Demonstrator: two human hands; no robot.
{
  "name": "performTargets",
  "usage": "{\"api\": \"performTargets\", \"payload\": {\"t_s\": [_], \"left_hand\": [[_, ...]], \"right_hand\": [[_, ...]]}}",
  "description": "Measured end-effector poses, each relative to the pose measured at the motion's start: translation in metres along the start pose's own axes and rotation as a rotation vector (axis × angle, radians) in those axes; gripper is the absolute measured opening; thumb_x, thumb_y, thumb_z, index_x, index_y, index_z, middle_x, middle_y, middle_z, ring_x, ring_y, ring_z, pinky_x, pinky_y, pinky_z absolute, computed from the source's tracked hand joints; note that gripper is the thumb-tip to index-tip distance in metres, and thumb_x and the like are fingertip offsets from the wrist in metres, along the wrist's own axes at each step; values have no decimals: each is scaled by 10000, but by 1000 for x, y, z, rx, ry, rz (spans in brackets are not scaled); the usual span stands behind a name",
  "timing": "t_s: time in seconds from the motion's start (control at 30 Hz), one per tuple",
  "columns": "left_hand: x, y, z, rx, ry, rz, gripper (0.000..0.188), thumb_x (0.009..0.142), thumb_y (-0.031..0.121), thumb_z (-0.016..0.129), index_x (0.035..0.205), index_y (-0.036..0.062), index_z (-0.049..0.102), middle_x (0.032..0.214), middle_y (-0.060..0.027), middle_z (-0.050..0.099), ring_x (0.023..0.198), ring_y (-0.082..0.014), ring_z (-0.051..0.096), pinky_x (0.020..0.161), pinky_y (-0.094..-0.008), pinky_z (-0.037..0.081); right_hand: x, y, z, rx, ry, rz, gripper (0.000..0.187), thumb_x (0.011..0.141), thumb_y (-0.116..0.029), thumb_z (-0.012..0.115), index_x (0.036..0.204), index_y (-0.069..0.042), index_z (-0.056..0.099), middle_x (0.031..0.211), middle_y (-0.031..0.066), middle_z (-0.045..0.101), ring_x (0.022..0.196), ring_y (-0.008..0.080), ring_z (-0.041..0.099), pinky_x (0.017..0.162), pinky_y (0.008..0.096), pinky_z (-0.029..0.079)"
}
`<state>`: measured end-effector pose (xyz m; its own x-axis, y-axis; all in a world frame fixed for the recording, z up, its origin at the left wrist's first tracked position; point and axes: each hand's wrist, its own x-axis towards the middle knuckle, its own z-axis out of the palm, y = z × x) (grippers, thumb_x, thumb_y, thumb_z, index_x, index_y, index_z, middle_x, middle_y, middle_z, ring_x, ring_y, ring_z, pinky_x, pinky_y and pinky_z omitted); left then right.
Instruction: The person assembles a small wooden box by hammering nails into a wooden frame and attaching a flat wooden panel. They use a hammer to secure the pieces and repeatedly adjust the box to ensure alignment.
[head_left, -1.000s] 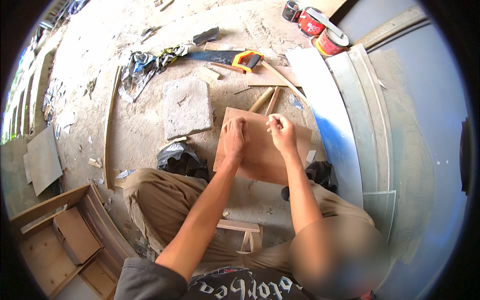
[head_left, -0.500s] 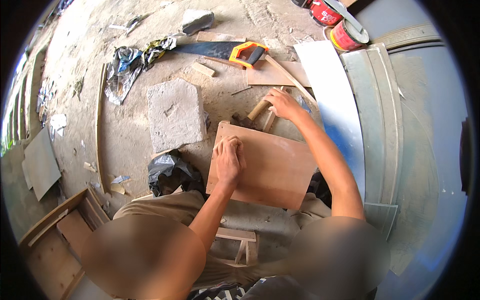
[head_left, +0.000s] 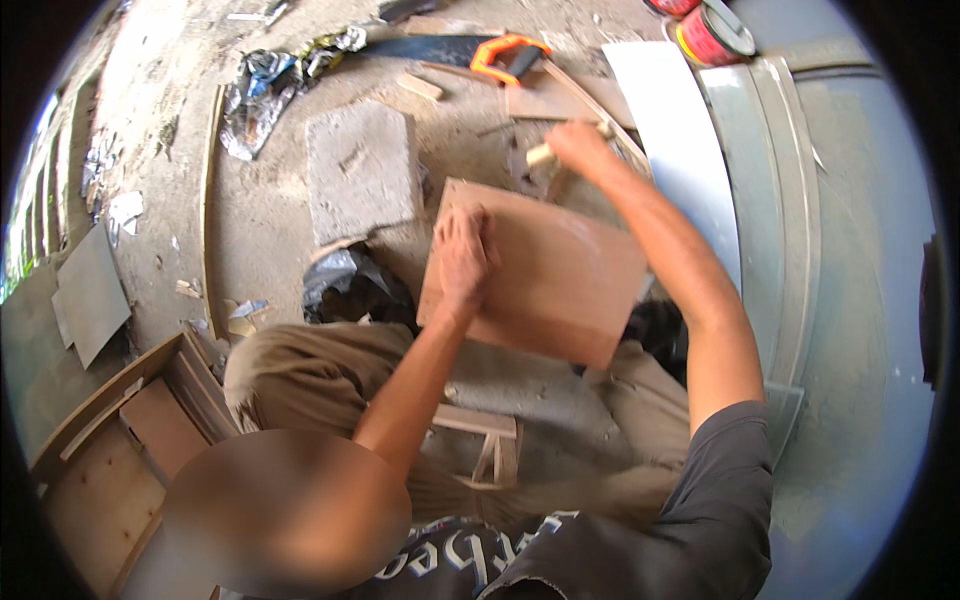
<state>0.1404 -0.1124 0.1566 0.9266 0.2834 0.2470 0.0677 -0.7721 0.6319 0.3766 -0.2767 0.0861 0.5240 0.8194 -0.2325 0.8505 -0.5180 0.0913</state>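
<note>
A brown wooden panel (head_left: pixel 565 265) is seen above the floor (head_left: pixel 270 215), in front of the body; it is judged stiff and fairly light, best gripped by its near and right edges. Toward its far left corner, the left hand (head_left: pixel 465 255) is rested with fingers curled; whether anything is pinched cannot be told. Past its far edge, a wooden handle (head_left: pixel 541 154), probably rigid and best grasped mid-length, is enclosed by the right hand (head_left: pixel 582 146).

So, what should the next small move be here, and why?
Probably bring the wooden handle in toward the left end of the board: the right hand grips it beyond the board's far edge, while the left hand is bunched over that end, though what it may pinch is hidden.
</note>
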Motion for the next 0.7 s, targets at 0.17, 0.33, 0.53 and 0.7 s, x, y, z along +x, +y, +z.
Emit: {"api": "performTargets", "payload": {"t_s": [0.17,0.33,0.53,0.7], "left_hand": [[4,2,4,17,91,70,68,950,142,572,984,84,563,924,-107,591,943,-319,558,866,-431,405],[2,-7,4,7,134,113,97,965,169,554,998,80,573,934,-105,628,945,-321,570,859,-436,408],[-6,5,-7,-97,64,139,82,899,147,635,957,91,649,942,-95,669,937,-311,599,876,-420,438],[-10,14,20,-494,-85,150,87,904,87,662,962,22,657,904,-166,700,854,-310,680,763,-376,525]], "right_hand": [[-109,30,-96,291,8,581,244,885,-238,672,997,-22,660,930,184,718,844,357,710,737,461,570],[-213,-39,-85,883,286,1103,473,899,-443,697,855,2,544,707,143,629,616,242,645,555,390,513],[-310,-121,-56,1154,522,1414,414,907,-314,657,831,82,564,655,139,630,510,228,651,433,356,515],[-306,-172,-39,1582,914,1427,278,867,-127,734,941,85,570,793,153,694,635,184,698,542,290,577]]}}
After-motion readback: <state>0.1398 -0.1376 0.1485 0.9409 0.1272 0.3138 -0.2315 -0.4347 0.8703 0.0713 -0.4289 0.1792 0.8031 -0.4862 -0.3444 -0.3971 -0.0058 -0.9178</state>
